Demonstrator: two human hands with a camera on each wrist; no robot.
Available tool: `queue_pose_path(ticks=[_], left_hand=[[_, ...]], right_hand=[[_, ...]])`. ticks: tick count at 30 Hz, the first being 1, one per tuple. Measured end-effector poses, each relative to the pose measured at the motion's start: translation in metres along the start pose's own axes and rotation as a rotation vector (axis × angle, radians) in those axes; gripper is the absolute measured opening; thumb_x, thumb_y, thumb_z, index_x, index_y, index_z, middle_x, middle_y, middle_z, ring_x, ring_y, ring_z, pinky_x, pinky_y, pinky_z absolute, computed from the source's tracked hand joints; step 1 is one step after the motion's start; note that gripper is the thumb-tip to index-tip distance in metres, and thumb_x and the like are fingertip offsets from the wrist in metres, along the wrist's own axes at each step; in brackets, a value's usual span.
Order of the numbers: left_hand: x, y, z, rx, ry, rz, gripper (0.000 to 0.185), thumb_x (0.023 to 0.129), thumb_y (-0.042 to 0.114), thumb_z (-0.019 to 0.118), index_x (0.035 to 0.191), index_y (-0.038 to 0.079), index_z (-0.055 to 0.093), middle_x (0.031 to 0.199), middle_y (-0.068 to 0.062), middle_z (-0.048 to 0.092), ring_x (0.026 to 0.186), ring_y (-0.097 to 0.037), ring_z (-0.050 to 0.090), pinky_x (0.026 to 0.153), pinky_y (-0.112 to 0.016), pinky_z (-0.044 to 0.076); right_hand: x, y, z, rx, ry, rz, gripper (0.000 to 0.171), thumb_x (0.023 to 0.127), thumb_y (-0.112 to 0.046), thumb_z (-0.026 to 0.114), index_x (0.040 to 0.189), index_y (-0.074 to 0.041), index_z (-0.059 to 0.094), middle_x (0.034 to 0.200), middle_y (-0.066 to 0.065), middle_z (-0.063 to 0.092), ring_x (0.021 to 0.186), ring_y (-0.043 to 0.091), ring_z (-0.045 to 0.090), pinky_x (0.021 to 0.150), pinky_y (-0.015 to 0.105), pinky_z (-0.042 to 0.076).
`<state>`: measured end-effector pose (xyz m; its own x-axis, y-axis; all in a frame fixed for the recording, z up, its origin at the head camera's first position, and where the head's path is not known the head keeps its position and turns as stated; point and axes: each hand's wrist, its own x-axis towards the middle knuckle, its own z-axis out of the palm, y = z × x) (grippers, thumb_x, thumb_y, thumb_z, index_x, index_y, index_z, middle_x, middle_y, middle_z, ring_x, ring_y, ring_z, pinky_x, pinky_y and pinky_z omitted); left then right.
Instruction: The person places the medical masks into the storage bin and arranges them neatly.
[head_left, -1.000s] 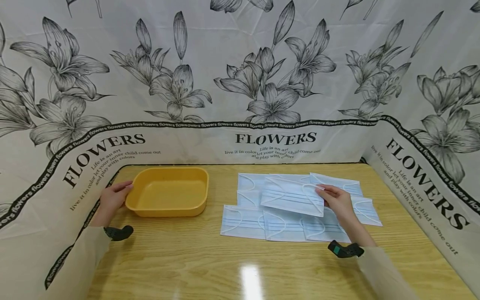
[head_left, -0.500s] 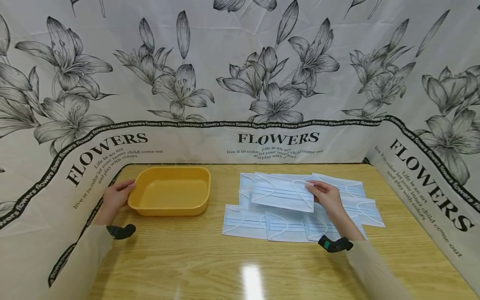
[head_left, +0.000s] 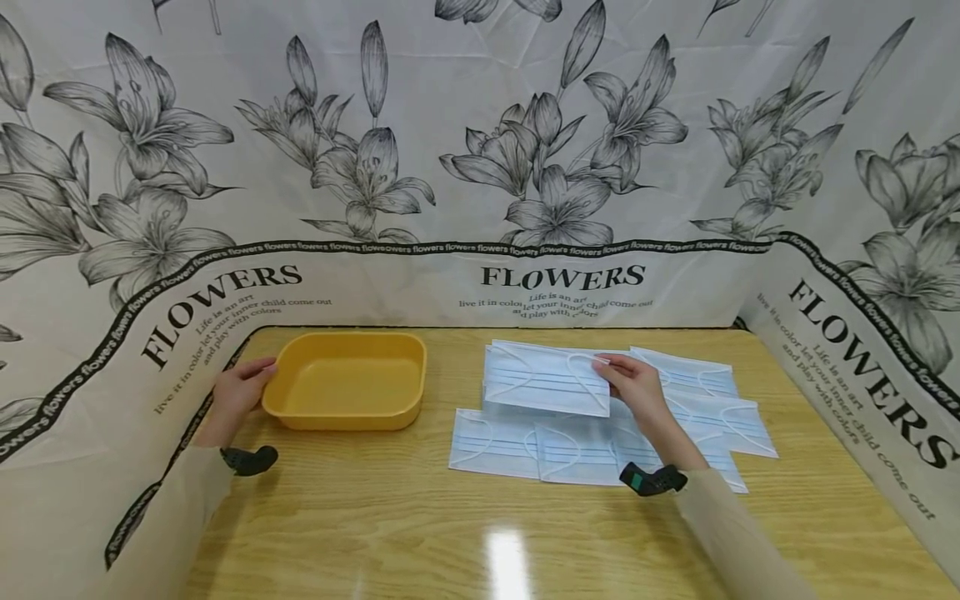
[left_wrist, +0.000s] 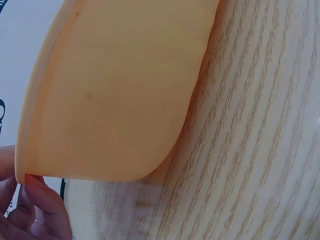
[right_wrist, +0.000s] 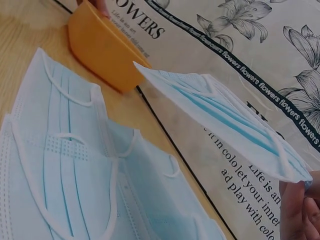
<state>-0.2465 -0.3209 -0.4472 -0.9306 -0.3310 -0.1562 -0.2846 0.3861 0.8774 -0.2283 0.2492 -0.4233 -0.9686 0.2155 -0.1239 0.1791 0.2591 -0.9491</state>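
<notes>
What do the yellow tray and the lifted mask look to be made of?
Yellow tray: likely moulded plastic, smooth and matte, with rounded corners and a thin rim. Lifted mask, pinched by the right hand: probably thin nonwoven fabric, pale blue and pleated, with white ear loops.

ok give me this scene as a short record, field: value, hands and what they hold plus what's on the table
left hand: fingers on the left rim of the yellow tray
right hand: pinches one blue face mask by its right end, lifted off the table
tray contents: nothing visible inside
other masks: lie flat and overlapping on the table, right of the tray
surface: wooden table
surround: flower-print cloth on three sides
</notes>
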Motion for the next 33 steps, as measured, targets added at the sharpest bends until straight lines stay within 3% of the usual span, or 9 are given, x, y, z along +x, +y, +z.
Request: queue_pose_path(ticks=[15, 33], left_hand=[[0.000, 0.003, 0.004, -0.010, 0.016, 0.024, 0.045, 0.099, 0.026, 0.052, 0.135, 0.000, 0.054, 0.137, -0.025, 0.051, 0.068, 0.010, 0.051, 0.061, -0.012, 0.050], [-0.002, 0.002, 0.002, -0.006, 0.006, 0.026, 0.048, 0.099, 0.031, 0.051, 0.138, 0.003, 0.052, 0.139, -0.023, 0.050, 0.071, 0.012, 0.050, 0.063, -0.012, 0.051]], right_hand=[[-0.003, -0.008, 0.021, -0.003, -0.028, 0.002, 0.050, 0.091, -0.034, 0.066, 0.129, -0.003, 0.058, 0.080, -0.022, 0.064, 0.070, 0.000, 0.056, 0.065, 0.017, 0.050], [-0.006, -0.023, 0.061, 0.102, -0.103, -0.035, 0.043, 0.092, -0.025, 0.066, 0.126, 0.001, 0.060, 0.078, -0.019, 0.065, 0.066, 0.000, 0.057, 0.062, 0.016, 0.049]])
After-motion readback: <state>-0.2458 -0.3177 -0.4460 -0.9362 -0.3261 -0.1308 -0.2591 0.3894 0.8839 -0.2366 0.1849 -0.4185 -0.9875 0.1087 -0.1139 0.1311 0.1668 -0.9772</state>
